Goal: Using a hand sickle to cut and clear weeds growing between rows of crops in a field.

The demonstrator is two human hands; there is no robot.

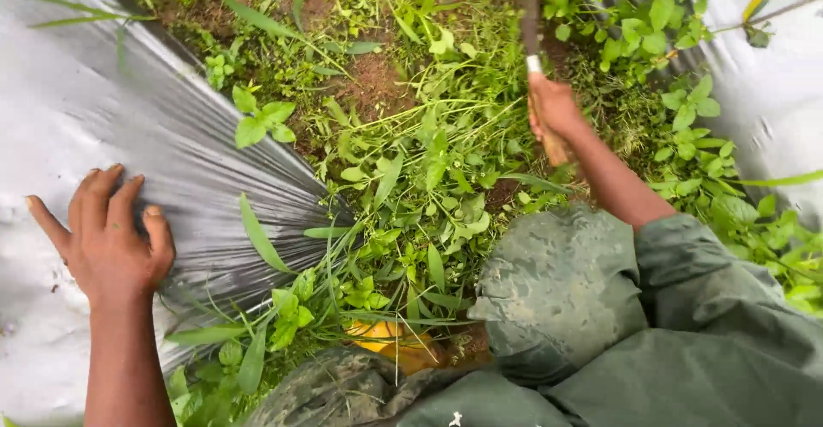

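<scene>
Weeds (429, 178) filled the furrow between the plastic sheets as your left hand (107, 234) pressed flat and open on the silver mulch (197, 148) while your right hand (553, 114) gripped the hoe handle (531, 24); short, shallow strokes would have spared that film.

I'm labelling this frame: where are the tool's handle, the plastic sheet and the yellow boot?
tool handle (531, 28), head view, dark shaft.
plastic sheet (197, 148), head view, creased middle.
yellow boot (386, 339), head view, toe among weeds.

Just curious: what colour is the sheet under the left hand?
Shiny silver-grey sheet, pressed flat by the left hand; the head view shows it.
</scene>
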